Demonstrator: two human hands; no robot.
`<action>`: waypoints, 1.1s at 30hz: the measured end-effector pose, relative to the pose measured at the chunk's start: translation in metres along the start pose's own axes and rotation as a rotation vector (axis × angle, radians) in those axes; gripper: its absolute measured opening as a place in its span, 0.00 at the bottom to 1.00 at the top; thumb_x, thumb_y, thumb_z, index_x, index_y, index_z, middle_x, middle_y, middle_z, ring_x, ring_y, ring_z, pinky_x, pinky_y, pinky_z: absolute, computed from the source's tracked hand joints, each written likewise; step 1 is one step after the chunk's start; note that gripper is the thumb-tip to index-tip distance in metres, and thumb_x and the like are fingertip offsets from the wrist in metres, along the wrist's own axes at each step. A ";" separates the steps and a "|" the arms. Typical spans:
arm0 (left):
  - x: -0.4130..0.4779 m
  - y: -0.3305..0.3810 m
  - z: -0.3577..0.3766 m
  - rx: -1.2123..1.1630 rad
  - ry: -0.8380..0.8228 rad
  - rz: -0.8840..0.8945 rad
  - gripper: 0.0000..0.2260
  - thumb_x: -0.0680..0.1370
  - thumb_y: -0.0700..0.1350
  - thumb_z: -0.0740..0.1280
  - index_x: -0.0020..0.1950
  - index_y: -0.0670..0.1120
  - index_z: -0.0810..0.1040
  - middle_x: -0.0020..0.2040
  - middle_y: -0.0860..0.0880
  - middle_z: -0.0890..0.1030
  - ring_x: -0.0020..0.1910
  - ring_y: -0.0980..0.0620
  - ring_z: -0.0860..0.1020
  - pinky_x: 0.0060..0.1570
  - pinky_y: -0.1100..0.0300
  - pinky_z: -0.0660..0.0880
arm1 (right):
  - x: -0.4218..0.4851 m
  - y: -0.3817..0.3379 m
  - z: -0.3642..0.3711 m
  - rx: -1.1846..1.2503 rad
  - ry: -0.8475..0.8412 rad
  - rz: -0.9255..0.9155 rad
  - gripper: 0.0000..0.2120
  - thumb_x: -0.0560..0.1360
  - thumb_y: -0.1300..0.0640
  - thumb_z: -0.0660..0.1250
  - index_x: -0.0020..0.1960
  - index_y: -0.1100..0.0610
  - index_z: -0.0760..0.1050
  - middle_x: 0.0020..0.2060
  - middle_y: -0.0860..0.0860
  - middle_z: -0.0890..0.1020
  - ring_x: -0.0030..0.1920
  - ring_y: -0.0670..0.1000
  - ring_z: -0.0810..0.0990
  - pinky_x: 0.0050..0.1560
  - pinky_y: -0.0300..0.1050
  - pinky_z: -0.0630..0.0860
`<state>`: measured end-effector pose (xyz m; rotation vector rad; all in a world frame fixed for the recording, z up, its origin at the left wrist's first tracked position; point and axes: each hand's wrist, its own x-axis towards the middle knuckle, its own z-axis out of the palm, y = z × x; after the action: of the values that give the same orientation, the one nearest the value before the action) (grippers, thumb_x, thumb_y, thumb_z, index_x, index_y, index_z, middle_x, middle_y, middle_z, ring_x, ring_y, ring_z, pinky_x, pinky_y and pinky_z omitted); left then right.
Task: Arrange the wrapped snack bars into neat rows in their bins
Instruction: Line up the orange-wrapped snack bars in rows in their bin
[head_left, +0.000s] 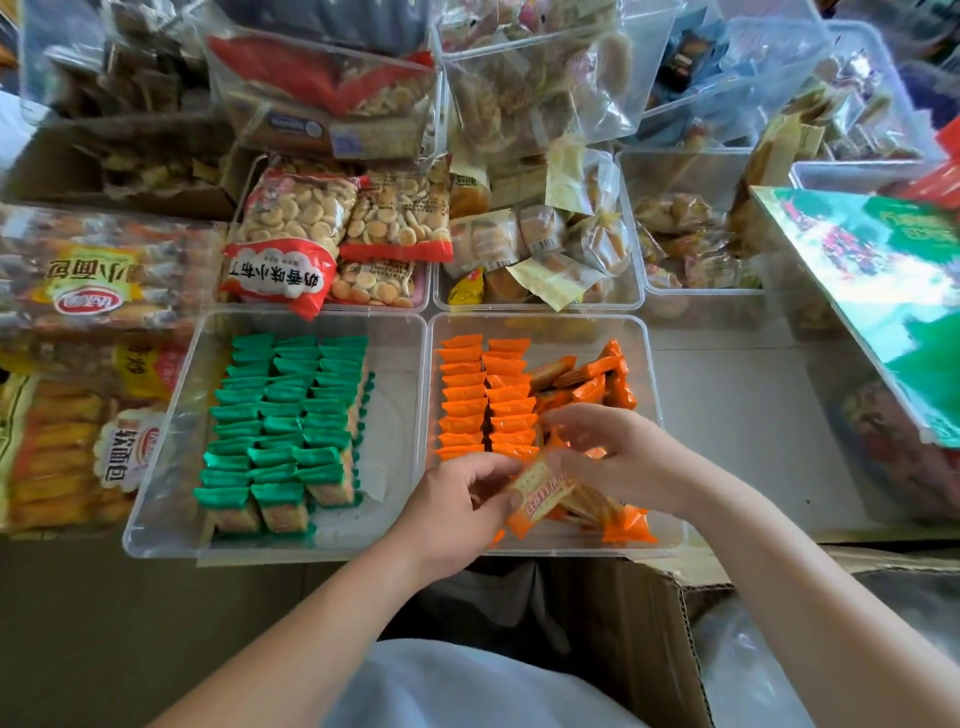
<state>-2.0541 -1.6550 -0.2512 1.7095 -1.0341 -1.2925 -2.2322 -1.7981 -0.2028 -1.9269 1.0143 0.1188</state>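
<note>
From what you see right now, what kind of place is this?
Probably a snack shop or its stockroom: clear bins hold wrapped bars in rows, sealed biscuit bags lie behind them, and an open cardboard carton stands nearby.

The left bin (397, 436) and right bin (652, 364) are clear, smooth plastic. Green snack bars (280, 410) and orange snack bars (462, 410) wear glossy film wrappers (crimped at the ends). The cardboard box (660, 634) looks matt.
</note>
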 end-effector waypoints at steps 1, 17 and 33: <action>-0.001 0.003 -0.002 0.019 -0.001 0.011 0.15 0.80 0.40 0.74 0.56 0.61 0.83 0.51 0.63 0.86 0.52 0.63 0.83 0.54 0.65 0.79 | -0.002 0.000 0.003 -0.050 0.003 -0.050 0.23 0.78 0.50 0.74 0.71 0.43 0.75 0.59 0.38 0.80 0.56 0.39 0.79 0.53 0.32 0.74; 0.005 -0.001 -0.042 0.251 0.299 0.107 0.12 0.77 0.40 0.75 0.55 0.55 0.82 0.48 0.59 0.83 0.47 0.62 0.82 0.52 0.65 0.80 | 0.016 0.012 0.052 -0.057 0.054 0.110 0.15 0.75 0.52 0.73 0.59 0.40 0.75 0.49 0.42 0.83 0.48 0.47 0.83 0.51 0.51 0.84; 0.028 -0.028 -0.035 1.300 -0.127 0.150 0.33 0.71 0.70 0.72 0.70 0.54 0.77 0.73 0.51 0.71 0.75 0.46 0.61 0.75 0.40 0.51 | 0.047 0.029 0.076 -0.075 0.014 0.350 0.18 0.77 0.52 0.74 0.64 0.47 0.74 0.52 0.50 0.82 0.47 0.51 0.84 0.39 0.40 0.81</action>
<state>-2.0114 -1.6661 -0.2792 2.3285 -2.3210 -0.5652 -2.1981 -1.7753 -0.2870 -1.8012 1.3667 0.3463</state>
